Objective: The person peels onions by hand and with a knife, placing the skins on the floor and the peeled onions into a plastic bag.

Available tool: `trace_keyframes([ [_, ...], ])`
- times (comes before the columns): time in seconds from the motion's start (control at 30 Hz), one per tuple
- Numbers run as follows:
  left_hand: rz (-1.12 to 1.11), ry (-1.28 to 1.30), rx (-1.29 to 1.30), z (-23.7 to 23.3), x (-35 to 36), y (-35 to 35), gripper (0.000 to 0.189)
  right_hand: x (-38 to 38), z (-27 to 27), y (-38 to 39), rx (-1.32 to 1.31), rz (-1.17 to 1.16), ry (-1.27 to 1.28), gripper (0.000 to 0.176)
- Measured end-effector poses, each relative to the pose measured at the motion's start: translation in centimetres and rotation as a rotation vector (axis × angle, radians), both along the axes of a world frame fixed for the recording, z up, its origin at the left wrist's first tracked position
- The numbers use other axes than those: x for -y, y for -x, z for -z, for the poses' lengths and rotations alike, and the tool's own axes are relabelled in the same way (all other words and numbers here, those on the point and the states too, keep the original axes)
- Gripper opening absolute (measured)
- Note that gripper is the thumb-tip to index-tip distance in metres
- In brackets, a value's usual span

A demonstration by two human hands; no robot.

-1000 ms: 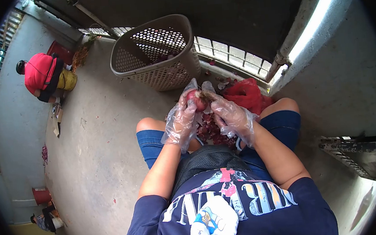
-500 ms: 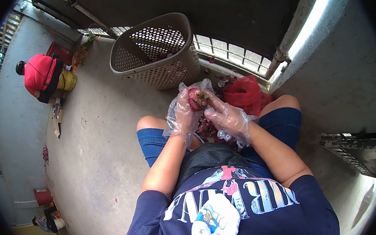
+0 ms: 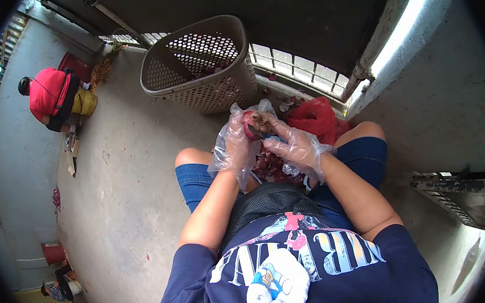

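Observation:
Between my hands is a red onion (image 3: 249, 129) with dry brown roots or stem on its right side. My left hand (image 3: 236, 142), in a clear plastic glove, is closed around it. A small knife (image 3: 256, 132) with a dark blade and a bit of blue handle is in my right hand (image 3: 294, 146), also gloved. Its blade lies against the onion, and the right fingers are near the onion's dry end. Below the hands, dark red onion skins (image 3: 269, 166) lie between my legs.
A brown perforated basket (image 3: 207, 69) with onions or skins inside stands ahead. A red mesh bag (image 3: 314, 120) lies by my right knee. One person (image 3: 53, 95) in red sits at far left, another (image 3: 58, 290) at lower left. A metal rack (image 3: 456, 183) stands at right.
The knife's blade and blue handle now show at the onion, where they were hidden before. My right fingers have shifted slightly on the dry end. The left hand keeps its hold.

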State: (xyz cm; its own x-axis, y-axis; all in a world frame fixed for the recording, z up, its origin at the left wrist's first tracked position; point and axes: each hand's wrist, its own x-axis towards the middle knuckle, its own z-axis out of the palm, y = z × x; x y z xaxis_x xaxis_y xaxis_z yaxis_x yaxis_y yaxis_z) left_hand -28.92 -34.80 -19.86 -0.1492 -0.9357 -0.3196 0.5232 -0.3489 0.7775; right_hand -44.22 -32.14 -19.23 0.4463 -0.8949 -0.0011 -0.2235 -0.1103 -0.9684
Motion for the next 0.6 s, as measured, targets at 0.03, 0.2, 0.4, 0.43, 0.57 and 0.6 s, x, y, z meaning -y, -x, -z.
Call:
trace_keyframes([
  [0.03,-0.023,-0.079,-0.158,-0.2,0.1,0.0,0.054,0.1,0.1,0.0,-0.042,-0.013,0.000,0.063],
  [0.2,-0.048,-0.309,-0.209,0.8,0.3,-1.9,0.044,-0.4,-1.0,0.3,-0.158,-0.017,0.018,0.066],
  [0.4,0.103,-0.375,-0.309,5.8,-0.4,-3.7,0.040,-1.4,0.4,-0.6,-0.441,-0.101,0.000,0.071],
  [0.43,0.122,-0.365,-0.292,6.3,-0.5,-3.9,0.041,-1.5,0.6,-0.9,-0.465,-0.127,0.024,0.072],
  [0.57,0.212,-0.313,-0.278,6.5,-1.2,-4.5,0.042,-1.6,1.6,-1.2,-0.504,-0.181,0.004,0.075],
  [0.6,0.258,-0.271,-0.218,5.8,-1.4,-4.8,0.041,-1.4,1.8,-1.3,-0.442,-0.216,-0.043,0.076],
])
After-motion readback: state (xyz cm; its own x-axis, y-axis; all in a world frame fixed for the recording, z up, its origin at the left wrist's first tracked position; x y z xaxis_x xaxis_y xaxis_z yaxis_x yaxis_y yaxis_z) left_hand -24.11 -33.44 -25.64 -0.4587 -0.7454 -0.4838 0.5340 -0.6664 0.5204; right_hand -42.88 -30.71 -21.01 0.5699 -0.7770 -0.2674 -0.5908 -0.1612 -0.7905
